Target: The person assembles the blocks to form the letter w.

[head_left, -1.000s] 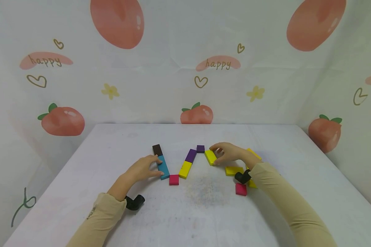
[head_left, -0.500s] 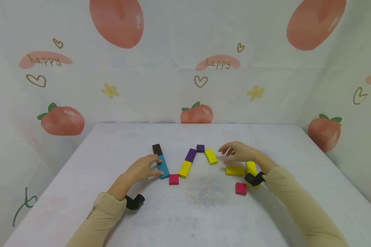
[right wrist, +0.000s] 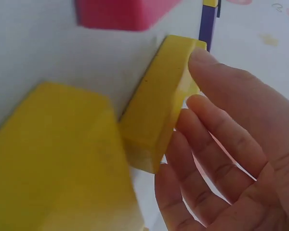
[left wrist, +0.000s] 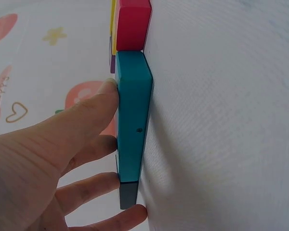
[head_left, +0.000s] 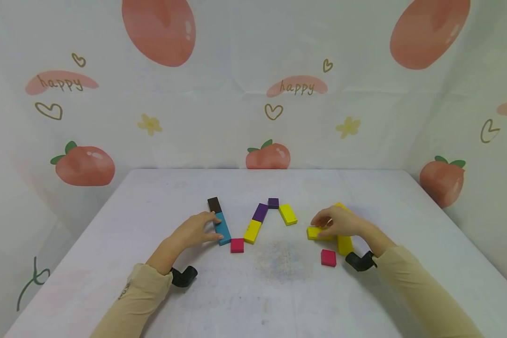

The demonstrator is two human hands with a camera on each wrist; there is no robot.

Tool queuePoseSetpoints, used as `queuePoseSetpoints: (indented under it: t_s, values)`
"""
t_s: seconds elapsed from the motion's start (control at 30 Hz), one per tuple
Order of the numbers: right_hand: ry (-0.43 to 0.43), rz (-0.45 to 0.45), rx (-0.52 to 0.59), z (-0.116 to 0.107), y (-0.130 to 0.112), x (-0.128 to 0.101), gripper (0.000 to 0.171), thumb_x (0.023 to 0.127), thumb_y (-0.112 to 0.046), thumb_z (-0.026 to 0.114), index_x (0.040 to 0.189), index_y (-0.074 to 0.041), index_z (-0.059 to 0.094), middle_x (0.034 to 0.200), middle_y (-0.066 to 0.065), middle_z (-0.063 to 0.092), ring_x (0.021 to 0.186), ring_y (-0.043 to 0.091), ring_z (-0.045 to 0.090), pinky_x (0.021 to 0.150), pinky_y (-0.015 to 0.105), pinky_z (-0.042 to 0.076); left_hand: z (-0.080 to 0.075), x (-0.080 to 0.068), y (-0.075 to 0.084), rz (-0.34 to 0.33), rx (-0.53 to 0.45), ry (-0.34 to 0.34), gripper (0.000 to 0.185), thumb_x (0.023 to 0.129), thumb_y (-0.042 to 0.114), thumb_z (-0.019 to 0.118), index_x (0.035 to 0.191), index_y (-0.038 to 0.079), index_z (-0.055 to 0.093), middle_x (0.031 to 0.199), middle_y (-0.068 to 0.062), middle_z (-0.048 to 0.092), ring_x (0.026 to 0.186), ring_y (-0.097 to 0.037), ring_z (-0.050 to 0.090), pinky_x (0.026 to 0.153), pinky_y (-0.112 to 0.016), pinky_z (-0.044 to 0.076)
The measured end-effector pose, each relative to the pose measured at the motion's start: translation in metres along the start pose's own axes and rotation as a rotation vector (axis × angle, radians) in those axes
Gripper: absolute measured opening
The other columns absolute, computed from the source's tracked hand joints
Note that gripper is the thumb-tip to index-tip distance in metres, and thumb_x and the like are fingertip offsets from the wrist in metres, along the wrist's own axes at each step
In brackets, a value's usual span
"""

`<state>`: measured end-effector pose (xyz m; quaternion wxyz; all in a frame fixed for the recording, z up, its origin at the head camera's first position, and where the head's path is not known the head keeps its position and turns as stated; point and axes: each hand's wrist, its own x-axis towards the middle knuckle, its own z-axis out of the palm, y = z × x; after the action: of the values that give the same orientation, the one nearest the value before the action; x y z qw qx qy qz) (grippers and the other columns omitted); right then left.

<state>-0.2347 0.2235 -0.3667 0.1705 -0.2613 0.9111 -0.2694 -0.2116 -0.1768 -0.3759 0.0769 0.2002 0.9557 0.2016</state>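
My left hand (head_left: 197, 229) rests on the blue block (head_left: 222, 229), thumb and fingertips along its top in the left wrist view. A dark brown block (head_left: 214, 204) adjoins its far end and a red block (head_left: 237, 245) its near end. From there a zigzag continues with a yellow block (head_left: 252, 232), a purple block (head_left: 260, 212), a small purple block (head_left: 273, 203) and a slanted yellow block (head_left: 288, 214). My right hand (head_left: 339, 221) is over another yellow block (right wrist: 156, 91); its thumb touches or nearly touches the top edge, fingers loosely bent beside it.
Right of that block, more yellow blocks (head_left: 344, 245) lie partly hidden by my right hand. A second red block (head_left: 328, 257) is on the white table (head_left: 257, 300) nearer me. A printed cloth (head_left: 207, 136) hangs behind the table.
My right hand has left the slanted yellow block at the end of the zigzag and moved right and nearer me, to the loose yellow block. My left hand has stayed on the blue block.
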Motion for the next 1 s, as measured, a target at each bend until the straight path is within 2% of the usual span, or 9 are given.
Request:
queuePoseSetpoints:
  t_s: [0.3,0.53,1.0]
  values:
    - [0.016,0.027,-0.022,0.006,0.002,0.000,0.031,0.078,-0.020,0.075,0.104,-0.005,0.067,0.102,0.007,0.068,0.094,0.020,0.060,0.088,0.040,0.054,0.000,-0.001,0.000,-0.004,-0.006,0.001,0.044,0.083,0.031,0.069,0.118,0.005,0.061,0.131,-0.020,0.053,0.121,-0.038,0.049,0.101,-0.053,0.043]
    - [0.025,0.015,-0.031,0.007,0.003,-0.001,0.030,0.079,-0.018,0.074,0.104,-0.004,0.067,0.102,0.008,0.068,0.093,0.020,0.061,0.088,0.040,0.054,0.000,-0.001,0.001,-0.004,-0.005,0.001,0.045,0.083,0.031,0.069,0.118,0.005,0.061,0.131,-0.020,0.053,0.120,-0.037,0.049,0.101,-0.052,0.043]
    - [0.108,0.016,-0.040,0.011,-0.007,-0.001,0.031,0.078,-0.017,0.075,0.104,-0.003,0.067,0.102,0.010,0.069,0.092,0.021,0.063,0.084,0.040,0.055,0.000,-0.001,0.000,-0.002,-0.013,0.003,0.044,0.083,0.030,0.070,0.118,0.005,0.061,0.130,-0.020,0.053,0.120,-0.037,0.049,0.101,-0.052,0.044]
